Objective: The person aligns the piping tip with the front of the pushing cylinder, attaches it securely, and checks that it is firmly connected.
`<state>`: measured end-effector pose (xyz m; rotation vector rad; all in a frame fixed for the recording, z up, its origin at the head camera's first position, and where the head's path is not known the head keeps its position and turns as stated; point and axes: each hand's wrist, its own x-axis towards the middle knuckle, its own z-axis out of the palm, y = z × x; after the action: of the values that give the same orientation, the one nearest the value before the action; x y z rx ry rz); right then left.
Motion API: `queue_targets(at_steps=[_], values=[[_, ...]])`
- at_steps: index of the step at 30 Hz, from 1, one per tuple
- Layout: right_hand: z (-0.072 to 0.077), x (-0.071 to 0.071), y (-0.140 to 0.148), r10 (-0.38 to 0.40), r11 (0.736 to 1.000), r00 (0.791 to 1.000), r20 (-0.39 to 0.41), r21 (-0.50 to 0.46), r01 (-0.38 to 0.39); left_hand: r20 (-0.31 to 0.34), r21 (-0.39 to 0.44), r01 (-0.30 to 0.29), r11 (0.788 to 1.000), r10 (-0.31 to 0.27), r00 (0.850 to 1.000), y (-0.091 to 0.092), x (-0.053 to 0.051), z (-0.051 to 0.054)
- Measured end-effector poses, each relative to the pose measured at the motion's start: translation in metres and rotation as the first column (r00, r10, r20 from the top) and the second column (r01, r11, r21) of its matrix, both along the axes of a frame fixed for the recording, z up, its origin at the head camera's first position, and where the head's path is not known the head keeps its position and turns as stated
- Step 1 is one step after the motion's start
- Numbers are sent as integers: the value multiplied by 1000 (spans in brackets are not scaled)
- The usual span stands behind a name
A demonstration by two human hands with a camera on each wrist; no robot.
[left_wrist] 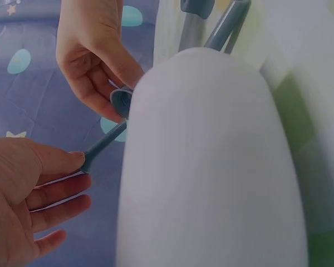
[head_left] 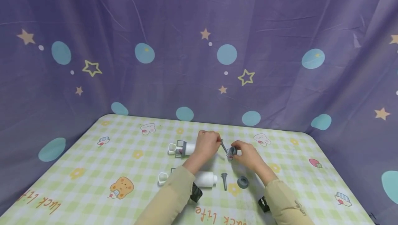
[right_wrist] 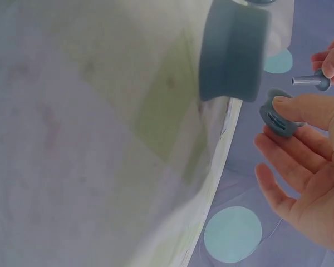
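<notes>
My left hand (head_left: 209,144) pinches a thin grey tube with a flared end (left_wrist: 106,146) between thumb and index finger; the other fingers are extended in the left wrist view. My right hand (head_left: 248,154) holds a round grey cap (right_wrist: 278,119) between thumb and fingers, and a slot shows on its face. The tube's narrow end points at the cap; in the right wrist view a small gap separates them. Under the left forearm lies a white bottle (head_left: 206,179), partly hidden by the sleeve. A second white bottle (head_left: 190,149) lies behind it, partly covered by my left hand.
Another grey flared tube (head_left: 225,181) and a grey ring-shaped cap (head_left: 243,182) lie on the table in front of the hands. Both bottles have white loops (head_left: 172,148) at their left ends. A checked cloth (head_left: 149,194) covers the table, with a purple curtain (head_left: 174,17) behind.
</notes>
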<state>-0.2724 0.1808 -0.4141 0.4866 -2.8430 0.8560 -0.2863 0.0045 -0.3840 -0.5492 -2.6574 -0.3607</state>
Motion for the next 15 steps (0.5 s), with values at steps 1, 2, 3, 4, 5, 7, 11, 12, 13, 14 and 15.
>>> queue_targets(at_steps=[1, 2, 3, 4, 5, 7, 11, 12, 13, 14, 15], values=[[0, 0, 0, -2, 1000, 1000, 0, -2, 2, 4, 9, 3, 1000, -3, 1000, 0, 0, 1], [0, 0, 0, -4, 1000, 1000, -2, -4, 4, 7, 17, 5, 1000, -5, 1000, -1, 1, 2], [0, 0, -1, -5, 1000, 1000, -3, -6, 5, 8, 23, 6, 1000, -6, 1000, -1, 1, 3], [0, 0, -1, -7, 1000, 1000, -4, -10, 7, 9, 33, 6, 999, -7, 1000, -2, 1, 3], [0, 0, -1, -7, 1000, 1000, -7, -11, 7, 5, 41, 7, 999, -7, 1000, -2, 1, 4], [0, 0, -2, -10, 1000, 1000, -9, -19, 10, 2, 51, 5, 999, -5, 1000, -3, 2, 5], [0, 1, -4, -22, 1000, 999, -23, -18, 21, -10, 63, 8, 998, -7, 1000, -4, 4, 8], [0, 1, -4, -25, 1000, 999, -30, -16, 25, -12, 65, 11, 998, -10, 1000, -4, 4, 8], [0, 1, -4, -29, 1000, 999, -37, -13, 28, -16, 70, 16, 997, -15, 1000, -4, 5, 9], [1, 1, -4, -33, 999, 998, -44, -12, 33, -20, 72, 20, 997, -18, 1000, -4, 6, 10], [1, 1, -5, -37, 999, 998, -49, -15, 37, -26, 72, 24, 997, -22, 999, -4, 6, 11]])
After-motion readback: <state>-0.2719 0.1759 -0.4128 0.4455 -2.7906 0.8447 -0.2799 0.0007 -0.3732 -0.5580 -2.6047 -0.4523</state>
